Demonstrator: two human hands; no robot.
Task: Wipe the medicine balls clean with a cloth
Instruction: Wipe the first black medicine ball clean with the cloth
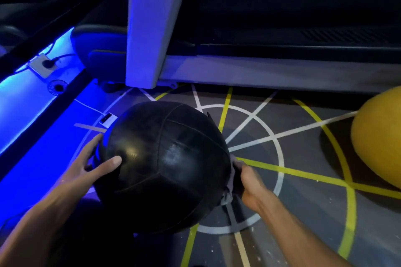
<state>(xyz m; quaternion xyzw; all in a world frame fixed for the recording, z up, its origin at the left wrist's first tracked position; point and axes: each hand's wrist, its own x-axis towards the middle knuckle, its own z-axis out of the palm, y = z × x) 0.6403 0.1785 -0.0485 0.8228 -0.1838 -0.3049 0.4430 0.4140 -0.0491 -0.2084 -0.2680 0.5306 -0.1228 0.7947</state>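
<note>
Head view: you hold a black medicine ball [165, 165] at the centre, above a grey floor [303, 191] marked with white and yellow lines. Your left hand [86, 167] lies at its 9 o'clock edge, fingers straight against the surface. Your right hand [249, 182] at 3 o'clock grips a grey cloth [231, 180] pressed to the ball. A yellow ball [377, 136] sits well apart at 3 o'clock; open floor lies between. A treadmill [260, 50] borders 12 o'clock.
</note>
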